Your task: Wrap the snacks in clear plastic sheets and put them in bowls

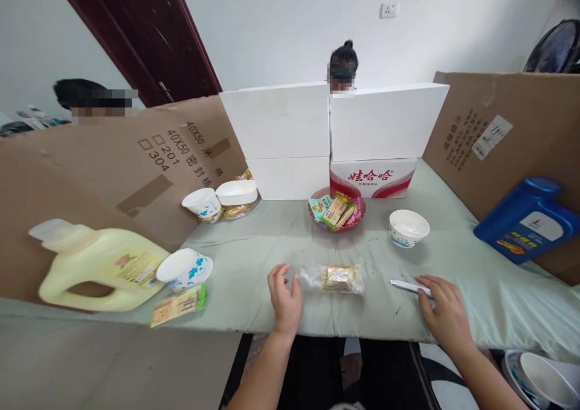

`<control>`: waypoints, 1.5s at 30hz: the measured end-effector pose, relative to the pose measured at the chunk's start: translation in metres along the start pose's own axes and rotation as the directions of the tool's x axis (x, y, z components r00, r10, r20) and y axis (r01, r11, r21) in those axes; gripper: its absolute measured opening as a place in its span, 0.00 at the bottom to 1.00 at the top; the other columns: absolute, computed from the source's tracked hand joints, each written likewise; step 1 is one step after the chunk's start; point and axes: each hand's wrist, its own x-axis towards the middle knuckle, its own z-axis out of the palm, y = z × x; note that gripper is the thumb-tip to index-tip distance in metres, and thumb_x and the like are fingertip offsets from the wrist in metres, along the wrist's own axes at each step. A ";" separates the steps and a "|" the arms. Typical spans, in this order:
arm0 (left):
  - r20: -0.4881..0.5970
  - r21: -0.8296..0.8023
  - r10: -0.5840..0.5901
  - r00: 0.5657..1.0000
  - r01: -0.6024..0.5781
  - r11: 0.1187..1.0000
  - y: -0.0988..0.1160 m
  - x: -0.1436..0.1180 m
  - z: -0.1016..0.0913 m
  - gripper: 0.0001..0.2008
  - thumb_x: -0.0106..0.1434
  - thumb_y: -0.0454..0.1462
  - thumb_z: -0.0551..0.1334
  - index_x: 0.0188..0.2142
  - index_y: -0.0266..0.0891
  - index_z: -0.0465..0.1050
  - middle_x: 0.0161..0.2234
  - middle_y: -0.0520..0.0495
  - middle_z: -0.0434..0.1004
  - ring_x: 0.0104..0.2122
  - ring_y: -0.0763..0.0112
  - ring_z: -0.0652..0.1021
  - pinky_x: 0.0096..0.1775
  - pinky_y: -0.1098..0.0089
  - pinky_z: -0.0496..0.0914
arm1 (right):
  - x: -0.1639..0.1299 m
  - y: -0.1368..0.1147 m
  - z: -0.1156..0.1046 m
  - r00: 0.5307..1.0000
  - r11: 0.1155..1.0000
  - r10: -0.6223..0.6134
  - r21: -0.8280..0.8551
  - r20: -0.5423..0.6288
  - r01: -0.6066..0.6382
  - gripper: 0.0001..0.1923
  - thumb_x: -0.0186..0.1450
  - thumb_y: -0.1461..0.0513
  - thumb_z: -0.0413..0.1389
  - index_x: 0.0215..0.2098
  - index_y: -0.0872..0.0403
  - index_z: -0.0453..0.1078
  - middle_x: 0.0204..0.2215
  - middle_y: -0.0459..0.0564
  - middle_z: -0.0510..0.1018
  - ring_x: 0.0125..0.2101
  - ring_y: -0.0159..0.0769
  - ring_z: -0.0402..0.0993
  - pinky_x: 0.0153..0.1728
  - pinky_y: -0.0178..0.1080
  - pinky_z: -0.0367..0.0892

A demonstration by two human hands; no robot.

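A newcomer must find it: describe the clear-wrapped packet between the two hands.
On the pale green cloth, find the reddish snack bowl. Nearer the wearer, beside the left hand, lies the clear-wrapped packet: golden, and apart from any bowl, unlike the other golden packets.

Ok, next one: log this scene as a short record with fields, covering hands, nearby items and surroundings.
left hand: open, fingers curled, beside the clear-wrapped packet; contact unclear
right hand: at one end of a slim whitish tool; grip unclear
beyond the packet: red bowl holding colorful packets
beyond the tool: white bowl
far left: pale yellow jug, on its side
far right: blue bottle, tilted against cardboard
surface: pale green cloth
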 end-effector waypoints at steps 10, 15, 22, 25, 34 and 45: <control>0.470 0.115 0.327 0.820 -0.424 0.898 0.023 0.016 -0.004 0.12 0.65 0.36 0.58 0.48 0.40 0.71 0.42 0.42 0.77 0.48 0.55 0.72 0.52 0.48 0.62 | 0.053 -0.095 0.029 0.885 0.938 -0.348 0.110 0.311 0.330 0.08 0.63 0.59 0.56 0.40 0.53 0.71 0.57 0.56 0.68 0.64 0.53 0.49 0.61 0.61 0.48; 0.513 -0.041 0.413 0.753 -0.459 0.887 0.009 0.010 -0.052 0.10 0.65 0.29 0.54 0.36 0.42 0.73 0.33 0.47 0.75 0.43 0.61 0.72 0.49 0.55 0.66 | 0.013 -0.050 0.005 0.866 0.942 -0.335 0.135 0.372 0.306 0.07 0.66 0.66 0.50 0.35 0.51 0.70 0.55 0.52 0.70 0.63 0.48 0.52 0.56 0.56 0.60; 0.701 -0.312 0.449 0.555 -0.327 0.892 0.048 0.003 -0.092 0.09 0.58 0.29 0.53 0.32 0.42 0.68 0.31 0.45 0.70 0.34 0.65 0.73 0.35 0.64 0.72 | -0.009 -0.030 -0.027 0.912 0.955 -0.259 0.227 0.319 0.192 0.13 0.61 0.70 0.46 0.33 0.50 0.69 0.47 0.52 0.75 0.55 0.46 0.66 0.50 0.51 0.67; 0.588 -0.384 0.513 0.626 -0.343 0.858 0.076 0.009 -0.074 0.08 0.61 0.31 0.53 0.37 0.42 0.69 0.33 0.44 0.73 0.34 0.64 0.74 0.37 0.63 0.72 | 0.010 -0.055 -0.016 0.938 0.940 -0.183 0.333 0.295 0.078 0.13 0.64 0.68 0.44 0.40 0.51 0.69 0.41 0.53 0.77 0.45 0.41 0.73 0.44 0.45 0.70; 0.828 0.286 0.016 0.561 -0.445 0.849 0.074 -0.038 -0.006 0.10 0.64 0.31 0.52 0.37 0.38 0.72 0.28 0.42 0.77 0.24 0.61 0.78 0.27 0.65 0.70 | -0.009 -0.107 0.032 0.733 0.965 -0.240 0.240 0.636 0.109 0.11 0.69 0.65 0.45 0.37 0.51 0.69 0.31 0.46 0.75 0.30 0.33 0.73 0.30 0.34 0.62; 0.738 0.129 0.301 0.604 -0.564 0.815 0.060 0.010 0.043 0.23 0.58 0.36 0.63 0.54 0.39 0.68 0.45 0.38 0.74 0.45 0.52 0.74 0.46 0.56 0.69 | -0.021 -0.105 0.038 0.822 0.956 -0.267 0.247 0.502 0.160 0.10 0.70 0.64 0.44 0.36 0.51 0.67 0.29 0.46 0.73 0.29 0.34 0.72 0.29 0.35 0.60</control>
